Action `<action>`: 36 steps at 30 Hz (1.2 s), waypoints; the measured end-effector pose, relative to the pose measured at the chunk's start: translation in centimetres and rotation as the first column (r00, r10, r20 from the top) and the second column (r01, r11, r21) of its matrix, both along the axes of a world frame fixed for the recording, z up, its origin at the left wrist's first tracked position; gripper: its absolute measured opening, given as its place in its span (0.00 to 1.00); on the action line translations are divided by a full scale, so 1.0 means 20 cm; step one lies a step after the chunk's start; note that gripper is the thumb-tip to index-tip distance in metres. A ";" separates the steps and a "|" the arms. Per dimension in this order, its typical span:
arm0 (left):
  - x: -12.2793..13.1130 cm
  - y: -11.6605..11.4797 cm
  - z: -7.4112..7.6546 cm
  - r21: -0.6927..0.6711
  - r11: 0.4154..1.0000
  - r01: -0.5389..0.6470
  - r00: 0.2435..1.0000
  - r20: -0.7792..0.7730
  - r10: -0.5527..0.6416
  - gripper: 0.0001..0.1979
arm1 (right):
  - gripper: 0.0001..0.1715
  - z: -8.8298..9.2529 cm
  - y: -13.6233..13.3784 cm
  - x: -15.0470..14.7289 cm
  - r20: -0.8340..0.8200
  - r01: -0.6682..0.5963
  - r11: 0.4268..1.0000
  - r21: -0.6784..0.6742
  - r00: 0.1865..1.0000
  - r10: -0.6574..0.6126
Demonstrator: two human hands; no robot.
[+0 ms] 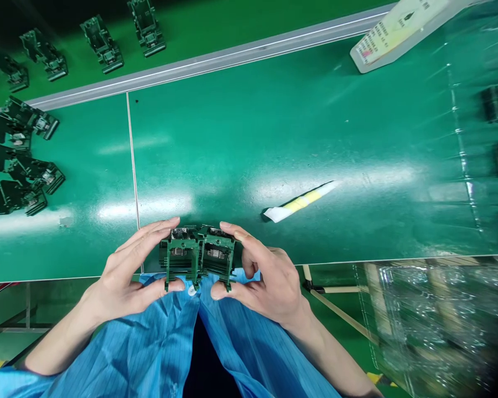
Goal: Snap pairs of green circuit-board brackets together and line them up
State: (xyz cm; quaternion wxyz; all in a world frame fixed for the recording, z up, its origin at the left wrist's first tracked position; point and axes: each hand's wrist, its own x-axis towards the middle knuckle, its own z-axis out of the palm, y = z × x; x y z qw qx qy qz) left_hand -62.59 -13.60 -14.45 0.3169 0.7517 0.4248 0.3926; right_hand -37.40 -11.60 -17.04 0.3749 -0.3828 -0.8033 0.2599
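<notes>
Two dark green plastic frame parts stand side by side at the table's near edge, in front of my body. My left hand [135,271] grips the left frame part [182,257], thumb at its near end and fingers along its far side. The right frame part [217,254] is between the thumb and fingers of my right hand [263,271]. The two parts touch or nearly touch along their inner sides. Small metal pieces show inside both.
Similar parts [22,160] lie clustered at the left, and several more [102,44] sit on the raised strip beyond the metal rail [249,52]. A yellow-and-white wrapped blade-like tool [301,204] lies right of centre. A labelled white bottle [382,41] is at upper right. Clear plastic trays [435,315] are at lower right.
</notes>
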 end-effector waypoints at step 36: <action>0.03 0.12 -0.10 -0.352 0.932 -0.085 0.987 0.099 0.127 0.28 | 0.38 0.10 0.14 -0.03 0.163 0.066 0.944 -0.322 0.986 -0.013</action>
